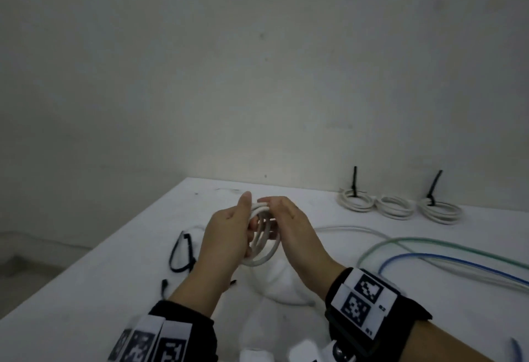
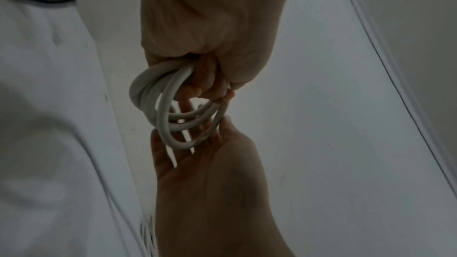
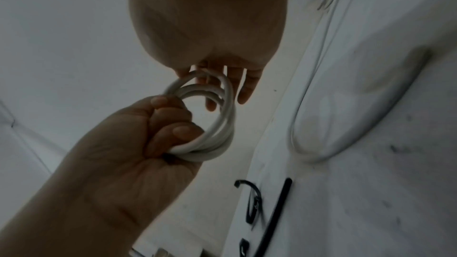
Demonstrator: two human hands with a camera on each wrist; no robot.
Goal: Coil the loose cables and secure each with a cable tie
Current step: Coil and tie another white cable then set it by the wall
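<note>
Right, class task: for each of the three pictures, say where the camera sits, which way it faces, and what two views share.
Head: worn on the head, facing forward and down at the table; both forearms, the left hand and the right hand show, meeting at the white coil.
Left wrist: faces along the left hand, which grips the coil; the right hand's straight fingers lie opposite.
Right wrist: faces along the right hand; the left hand grips opposite.
Shared: both wrist views show the coil and both hands, from facing sides.
</note>
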